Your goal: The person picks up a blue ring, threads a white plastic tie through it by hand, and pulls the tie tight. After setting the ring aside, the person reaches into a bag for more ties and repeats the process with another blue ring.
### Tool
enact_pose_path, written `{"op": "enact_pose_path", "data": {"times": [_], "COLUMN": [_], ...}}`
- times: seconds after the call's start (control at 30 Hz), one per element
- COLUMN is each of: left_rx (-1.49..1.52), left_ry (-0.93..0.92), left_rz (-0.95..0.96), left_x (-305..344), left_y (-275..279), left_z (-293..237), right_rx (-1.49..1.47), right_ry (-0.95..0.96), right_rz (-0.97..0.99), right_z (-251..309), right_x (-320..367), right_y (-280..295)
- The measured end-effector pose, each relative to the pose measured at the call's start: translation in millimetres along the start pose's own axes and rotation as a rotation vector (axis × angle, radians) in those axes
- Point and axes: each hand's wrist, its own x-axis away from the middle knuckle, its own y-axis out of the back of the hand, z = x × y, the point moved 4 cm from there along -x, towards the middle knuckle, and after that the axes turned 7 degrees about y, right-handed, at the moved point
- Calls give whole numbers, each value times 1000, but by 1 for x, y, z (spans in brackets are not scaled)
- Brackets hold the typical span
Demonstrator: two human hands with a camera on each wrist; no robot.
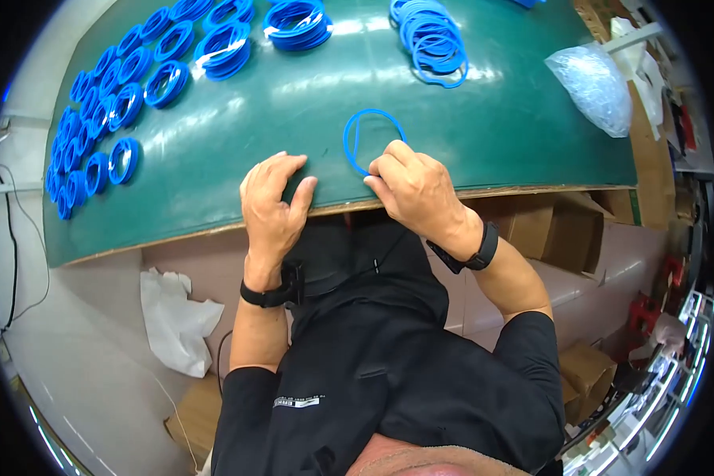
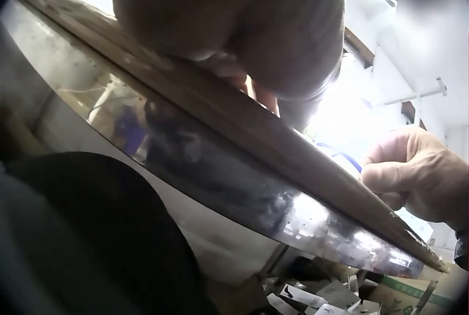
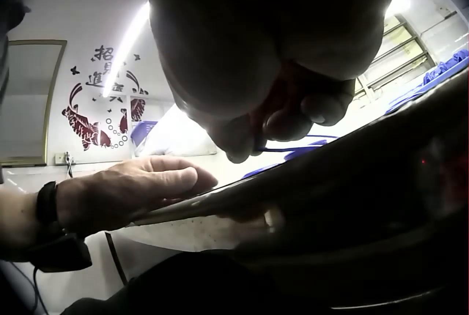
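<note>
A thin blue ring (image 1: 374, 111) of cord or tubing lies on the green tabletop near its front edge, with a loose strand crossing its inside. My right hand (image 1: 416, 184) pinches the near side of this ring between thumb and curled fingers; the right wrist view shows a blue strand (image 3: 289, 149) coming out at the fingertips. To the left, my left hand (image 1: 274, 198) rests at the table's edge, thumb apart from the loosely bent fingers, with nothing in it. Its palm side fills the top of the left wrist view.
Many coiled blue bundles (image 1: 223, 51) stand in rows at the table's left and back. A pile of loose blue rings (image 1: 432, 40) lies at the back, right of centre. A clear plastic bag (image 1: 591, 87) sits at the right, and a cardboard box (image 1: 559, 230) is below the edge.
</note>
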Motion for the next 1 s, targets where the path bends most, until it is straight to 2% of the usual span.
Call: {"op": "enact_pose_path", "data": {"times": [0.2,0.3,0.47,0.57,0.73,0.8,0.87,1.0], "left_rx": [130,118,34,84,37,76,110,103], "left_ry": [77,-77,-147,-30,-92,-70,-60,-62], "left_rz": [36,53,58,85,52,35,59,53], "left_x": [-1,-2,-1,2,2,-1,2,1], "left_y": [7,6,3,4,5,5,2,2], "left_z": [-7,-4,-3,0,-4,-3,-3,-4], "right_rx": [74,79,74,-46,-208,-221,-142,54], "right_ry": [162,283,299,219,165,-49,-655,-567], "right_rz": [72,59,25,-200,-289,-86,314,146], "right_z": [15,19,16,13,20,-7,-62,-169], "right_x": [4,6,6,12,88,129,157,198], "right_y": [-20,-22,-15,-13,-16,-46,-78,-178]}}
